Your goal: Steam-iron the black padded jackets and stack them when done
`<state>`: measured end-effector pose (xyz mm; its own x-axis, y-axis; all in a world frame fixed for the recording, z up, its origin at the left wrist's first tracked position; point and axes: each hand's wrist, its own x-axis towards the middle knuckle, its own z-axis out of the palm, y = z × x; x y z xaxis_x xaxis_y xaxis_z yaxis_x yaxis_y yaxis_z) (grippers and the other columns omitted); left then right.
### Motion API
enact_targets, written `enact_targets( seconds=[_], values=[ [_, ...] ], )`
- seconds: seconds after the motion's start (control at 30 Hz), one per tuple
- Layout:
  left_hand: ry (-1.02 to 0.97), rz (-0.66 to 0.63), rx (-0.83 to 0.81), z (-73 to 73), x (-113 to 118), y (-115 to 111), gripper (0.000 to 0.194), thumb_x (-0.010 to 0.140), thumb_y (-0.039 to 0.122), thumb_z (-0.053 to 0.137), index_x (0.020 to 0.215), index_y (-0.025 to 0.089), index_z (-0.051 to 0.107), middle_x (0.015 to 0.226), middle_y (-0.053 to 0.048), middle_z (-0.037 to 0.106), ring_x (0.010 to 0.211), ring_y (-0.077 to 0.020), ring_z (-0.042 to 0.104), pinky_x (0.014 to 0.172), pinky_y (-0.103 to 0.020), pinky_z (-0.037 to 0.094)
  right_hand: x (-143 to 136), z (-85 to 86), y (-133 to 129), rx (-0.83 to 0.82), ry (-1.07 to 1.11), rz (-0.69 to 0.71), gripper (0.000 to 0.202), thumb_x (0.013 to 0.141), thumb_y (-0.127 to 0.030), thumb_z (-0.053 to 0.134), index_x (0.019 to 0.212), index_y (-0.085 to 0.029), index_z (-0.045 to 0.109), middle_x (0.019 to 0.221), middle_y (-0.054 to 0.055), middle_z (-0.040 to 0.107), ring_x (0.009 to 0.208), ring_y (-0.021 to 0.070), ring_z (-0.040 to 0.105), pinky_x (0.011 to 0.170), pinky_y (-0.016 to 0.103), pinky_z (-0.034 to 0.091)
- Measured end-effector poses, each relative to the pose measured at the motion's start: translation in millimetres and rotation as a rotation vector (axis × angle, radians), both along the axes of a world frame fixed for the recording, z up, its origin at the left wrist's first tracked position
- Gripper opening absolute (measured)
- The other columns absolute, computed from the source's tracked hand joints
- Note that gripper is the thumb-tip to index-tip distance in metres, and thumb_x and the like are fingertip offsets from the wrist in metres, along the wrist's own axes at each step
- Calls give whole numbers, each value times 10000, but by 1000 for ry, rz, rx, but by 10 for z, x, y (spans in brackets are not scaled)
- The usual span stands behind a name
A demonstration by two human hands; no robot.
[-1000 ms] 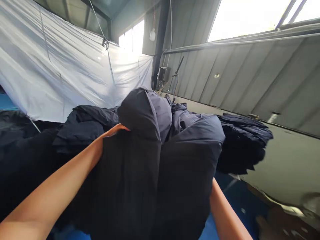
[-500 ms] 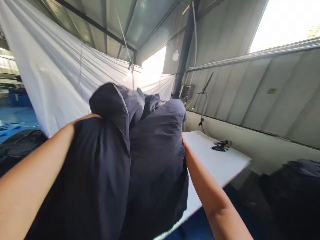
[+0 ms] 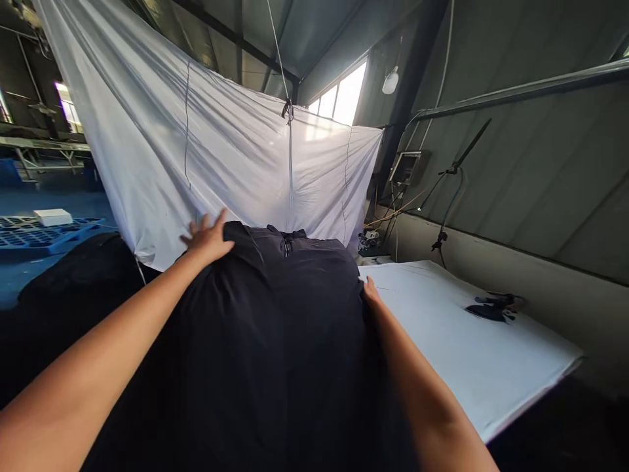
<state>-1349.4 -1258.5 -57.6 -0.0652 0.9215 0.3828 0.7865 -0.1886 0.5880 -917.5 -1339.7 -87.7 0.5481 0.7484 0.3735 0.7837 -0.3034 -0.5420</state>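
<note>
A large black garment point(image 3: 289, 328) lies spread out in front of me, reaching down past the bottom of the view. At its far edge is a gathered band with a small tie or zip detail point(image 3: 287, 244), too small to make out. At the garment's upper left corner my left hand point(image 3: 209, 242) is open, fingers spread, its palm side next to the cloth. My right hand point(image 3: 372, 293) is closed around the right edge; its thumb shows, while the other fingers are hidden by the fabric.
A white-topped table point(image 3: 442, 347) extends to the right, with an iron point(image 3: 494, 307) on it. Behind hangs a white sheet point(image 3: 236, 164). Dark cloth point(image 3: 83, 282) is heaped at left, near a blue pallet point(image 3: 29, 233) carrying a white box point(image 3: 53, 217). A cable point(image 3: 445, 216) hangs by the wall.
The bulky black bundle held up between both hands has come down and lies flatter. My left hand has come out from behind it with fingers spread. The view has turned left.
</note>
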Motion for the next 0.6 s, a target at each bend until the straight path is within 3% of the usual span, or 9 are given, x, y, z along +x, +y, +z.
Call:
enact_targets(
  seconds=[0.07, 0.13, 0.23, 0.33, 0.4, 0.47, 0.53, 0.6],
  values=[
    [197, -208, 127, 108, 359, -131, 613, 718, 626, 459, 1268, 357, 436, 1381, -66, 380, 1293, -387, 213, 962, -661, 155, -156, 126, 12, 21, -32, 41, 581, 892, -479, 219, 1366, -170, 350, 1329, 108, 441, 1192, 219, 430, 971, 331, 334],
    [332, -382, 46, 55, 708, -239, 663, 643, 721, 448, 1247, 448, 432, 1444, -4, 279, 1309, -448, 59, 904, -737, 83, -393, 178, 19, -2, -120, 148, 544, 881, -529, 223, 1375, -315, 301, 1415, 1, 322, 1279, 219, 300, 1030, 381, 257],
    [407, -431, -141, -161, 1007, -304, 702, 607, 774, 402, 1219, 438, 475, 1440, -27, 289, 1288, -500, 37, 834, -786, 34, -748, 100, -22, -216, -243, 236, 579, 781, -687, 314, 1318, -473, 306, 1461, -82, 183, 1321, 353, 108, 987, 614, 146],
    [445, -431, -217, -197, 1068, -311, 702, 598, 752, 446, 1207, 409, 503, 1417, -73, 331, 1257, -539, 103, 784, -809, 49, -916, 1, -118, -319, -251, 235, 625, 745, -742, 293, 1320, -497, 272, 1474, -84, 129, 1317, 394, 36, 937, 686, 102],
    [488, -411, -236, -69, 1120, -358, 662, 622, 662, 524, 1218, 373, 507, 1389, -104, 374, 1234, -537, 188, 786, -806, 78, -918, -2, -200, -298, -242, 254, 603, 765, -721, 294, 1319, -482, 293, 1473, -77, 140, 1319, 386, 49, 943, 677, 117],
    [511, -394, -153, 99, 1256, -475, 596, 685, 533, 547, 1243, 330, 487, 1364, -121, 405, 1228, -483, 264, 828, -781, 113, -879, 33, -295, -243, -244, 270, 541, 803, -662, 320, 1300, -451, 360, 1459, -70, 198, 1320, 360, 97, 968, 637, 156],
    [483, -442, 28, 234, 1476, -658, 537, 737, 435, 520, 1254, 300, 469, 1360, -114, 408, 1239, -408, 295, 889, -732, 152, -832, 69, -423, -147, -270, 291, 453, 860, -541, 349, 1273, -377, 439, 1415, -42, 315, 1303, 281, 216, 1016, 514, 219],
    [425, -591, 203, 302, 1744, -885, 490, 756, 383, 499, 1237, 288, 481, 1354, -84, 418, 1246, -343, 314, 949, -662, 189, -780, 85, -620, -34, -303, 297, 382, 895, -399, 367, 1238, -291, 496, 1316, -7, 463, 1223, 180, 369, 1012, 350, 287]
  ],
)
